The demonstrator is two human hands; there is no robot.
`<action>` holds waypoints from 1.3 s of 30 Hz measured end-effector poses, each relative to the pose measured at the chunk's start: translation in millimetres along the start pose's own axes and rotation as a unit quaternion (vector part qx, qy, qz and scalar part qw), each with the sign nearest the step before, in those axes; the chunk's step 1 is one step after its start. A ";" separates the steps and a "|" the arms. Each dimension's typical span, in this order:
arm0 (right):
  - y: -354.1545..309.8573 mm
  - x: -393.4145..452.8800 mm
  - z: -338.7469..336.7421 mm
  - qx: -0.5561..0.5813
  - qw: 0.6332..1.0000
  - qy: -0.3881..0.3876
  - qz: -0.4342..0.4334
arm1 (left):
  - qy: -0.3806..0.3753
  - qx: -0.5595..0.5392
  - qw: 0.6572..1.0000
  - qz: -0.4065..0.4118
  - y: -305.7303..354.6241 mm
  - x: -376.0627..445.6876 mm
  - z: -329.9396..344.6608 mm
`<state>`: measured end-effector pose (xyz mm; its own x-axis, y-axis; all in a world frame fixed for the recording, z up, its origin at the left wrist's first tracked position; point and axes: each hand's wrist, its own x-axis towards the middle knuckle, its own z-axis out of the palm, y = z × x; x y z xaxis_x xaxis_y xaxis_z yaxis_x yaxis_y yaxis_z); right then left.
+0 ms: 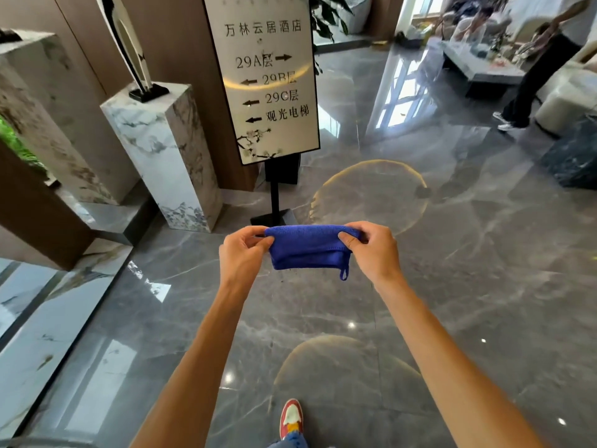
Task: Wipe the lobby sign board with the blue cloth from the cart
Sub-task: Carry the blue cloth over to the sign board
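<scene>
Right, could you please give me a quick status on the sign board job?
Left hand and right hand both pinch the folded blue cloth. Sign board ahead on its stand, not yet touched. Floor between shows nothing in the way.

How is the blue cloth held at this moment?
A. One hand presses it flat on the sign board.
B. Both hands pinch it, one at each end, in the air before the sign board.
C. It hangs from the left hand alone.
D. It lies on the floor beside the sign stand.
B: the left hand and the right hand each pinch one end of the folded blue cloth, held in the air short of the sign board.
</scene>
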<state>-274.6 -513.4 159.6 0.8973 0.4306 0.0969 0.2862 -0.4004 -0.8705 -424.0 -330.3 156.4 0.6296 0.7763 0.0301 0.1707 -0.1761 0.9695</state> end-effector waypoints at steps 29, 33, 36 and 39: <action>38.0 361.6 9.5 0.031 0.994 -0.096 -0.046 | 0.078 -0.018 0.996 -0.030 38.1 282.4 153.6; 40.7 397.6 11.3 0.049 0.988 -0.132 -0.061 | 0.107 -0.015 0.993 -0.053 44.1 307.5 166.9; 43.4 419.5 15.1 0.055 0.987 -0.137 -0.068 | 0.114 -0.012 0.992 -0.061 45.3 327.6 175.6; 45.5 438.1 20.5 0.059 0.985 -0.143 -0.072 | 0.113 -0.019 0.991 -0.068 42.3 345.6 180.6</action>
<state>124.6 -326.4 152.6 0.7140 0.6933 0.0979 0.3473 -0.2292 -0.9093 -62.3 -178.7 163.9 0.4157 0.9080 -0.0527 0.2119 -0.0403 0.9765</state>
